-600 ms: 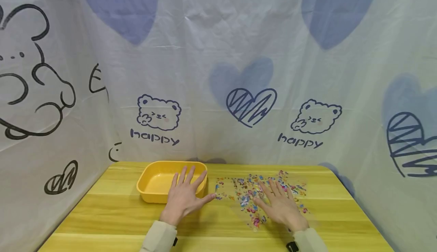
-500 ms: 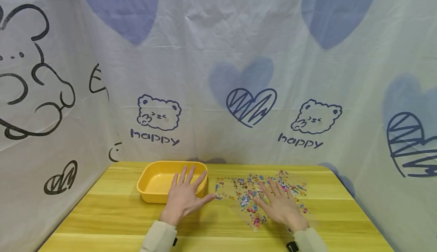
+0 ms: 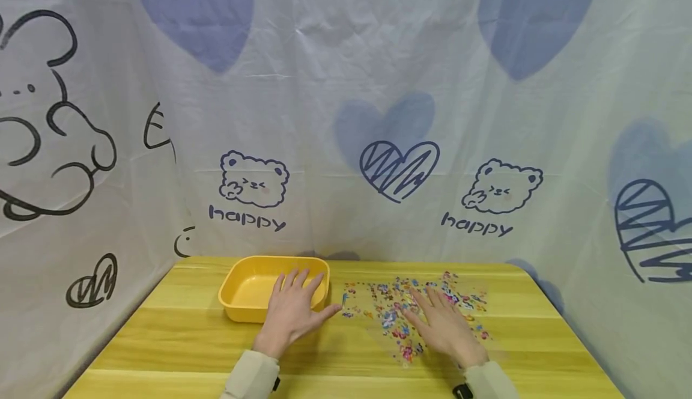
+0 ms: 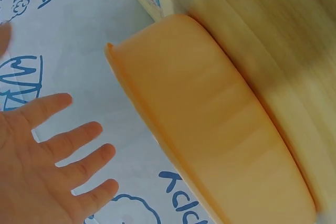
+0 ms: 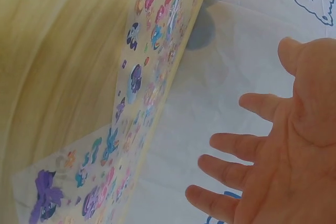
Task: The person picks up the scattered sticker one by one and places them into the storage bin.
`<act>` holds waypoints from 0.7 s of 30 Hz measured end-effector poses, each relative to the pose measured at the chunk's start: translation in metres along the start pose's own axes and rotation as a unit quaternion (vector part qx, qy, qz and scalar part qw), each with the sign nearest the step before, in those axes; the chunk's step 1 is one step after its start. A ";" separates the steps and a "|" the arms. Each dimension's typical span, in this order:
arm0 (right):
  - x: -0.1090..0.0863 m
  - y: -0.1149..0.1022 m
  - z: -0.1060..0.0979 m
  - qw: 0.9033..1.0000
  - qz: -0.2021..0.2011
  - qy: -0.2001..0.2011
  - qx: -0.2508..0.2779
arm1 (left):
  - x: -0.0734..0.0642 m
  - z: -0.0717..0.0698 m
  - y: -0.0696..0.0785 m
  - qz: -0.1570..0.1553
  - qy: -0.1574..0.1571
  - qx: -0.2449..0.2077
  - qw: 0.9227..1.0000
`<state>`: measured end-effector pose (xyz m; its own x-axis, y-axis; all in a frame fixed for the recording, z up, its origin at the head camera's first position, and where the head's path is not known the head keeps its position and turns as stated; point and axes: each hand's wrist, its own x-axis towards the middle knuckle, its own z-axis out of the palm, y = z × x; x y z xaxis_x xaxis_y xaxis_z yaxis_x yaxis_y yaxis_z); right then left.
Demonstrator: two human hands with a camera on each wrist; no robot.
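Note:
My left hand (image 3: 292, 315), fingers spread, hovers in front of a yellow plastic basin (image 3: 245, 314). Its fingertips overlap the basin's right side in the head view. In the left wrist view the hand (image 4: 44, 166) is apart from the basin's outer wall (image 4: 205, 114), holding nothing. Over clear sticker sheets (image 3: 389, 318) with small colourful figures, my right hand (image 3: 447, 330) is spread too. The right wrist view shows its palm and straight fingers bare, with the sticker sheets (image 5: 136, 80) lying flat on the table beyond. Part of the sheets is hidden beneath that hand.
The yellow wood-grain table (image 3: 178, 351) has rounded far corners. Behind it hangs a white curtain (image 3: 324, 219) printed with hearts and bears, and more of this cloth flanks both sides. Dark bands (image 3: 462, 390) show at the wrists below cream sleeves (image 3: 251, 375).
The left hand's fingertips have dipped slightly, and the right hand's a little too. The head view has shifted very slightly. Basin and sticker sheets stay in place.

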<state>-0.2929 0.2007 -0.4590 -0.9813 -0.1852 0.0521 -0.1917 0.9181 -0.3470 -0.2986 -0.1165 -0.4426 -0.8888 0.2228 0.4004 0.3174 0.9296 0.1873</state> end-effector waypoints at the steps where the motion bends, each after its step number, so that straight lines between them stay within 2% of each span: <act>1: 0.001 0.001 0.000 1.000 -0.003 0.004 0.005 | 0.000 0.001 0.000 -0.002 0.002 0.001 1.000; 8: 0.002 0.005 -0.001 1.000 0.003 0.008 0.018 | 0.001 0.004 -0.002 -0.012 0.029 0.012 0.999; 16: 0.002 0.012 -0.002 1.000 0.011 0.012 0.009 | 0.004 0.002 -0.004 0.003 0.077 0.013 0.997; 21: 0.003 0.016 -0.003 1.000 0.013 0.018 0.009 | 0.005 -0.001 -0.013 0.007 0.101 0.025 0.995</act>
<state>-0.2993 0.2163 -0.4613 -0.9859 -0.1483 0.0769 -0.1663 0.9159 -0.3654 -0.3066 -0.1276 -0.4418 -0.7981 0.1775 0.5759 0.3085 0.9412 0.1375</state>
